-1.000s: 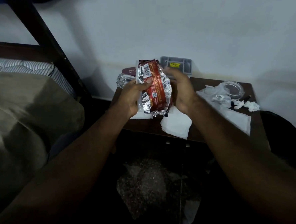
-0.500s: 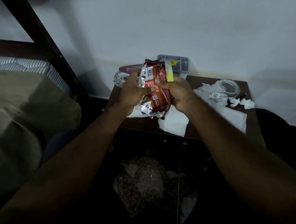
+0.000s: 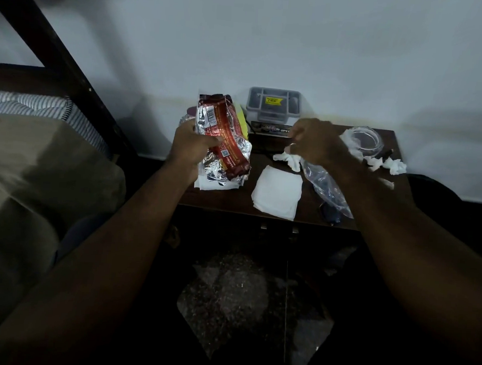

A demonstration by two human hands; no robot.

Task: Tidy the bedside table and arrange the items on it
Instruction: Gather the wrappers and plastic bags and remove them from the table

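Two hands working: the left hand (image 3: 192, 145) pinches the crinkly foil snack wrapper (image 3: 225, 137) mid-frame above the worktop (image 3: 233, 198), its fingers closed around the near edge. The right hand (image 3: 317, 143) clutches crumpled tissue (image 3: 288, 158) and a limp plastic bag (image 3: 325, 184) — all feather-light, probably slippery, best bunched tight.

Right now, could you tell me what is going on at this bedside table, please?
A person is clearing rubbish off the bedside table. The left hand holds a red foil wrapper above the table's left side. The right hand is closed on crumpled tissue and a clear plastic bag. A folded white napkin and more tissue scraps lie on the table.
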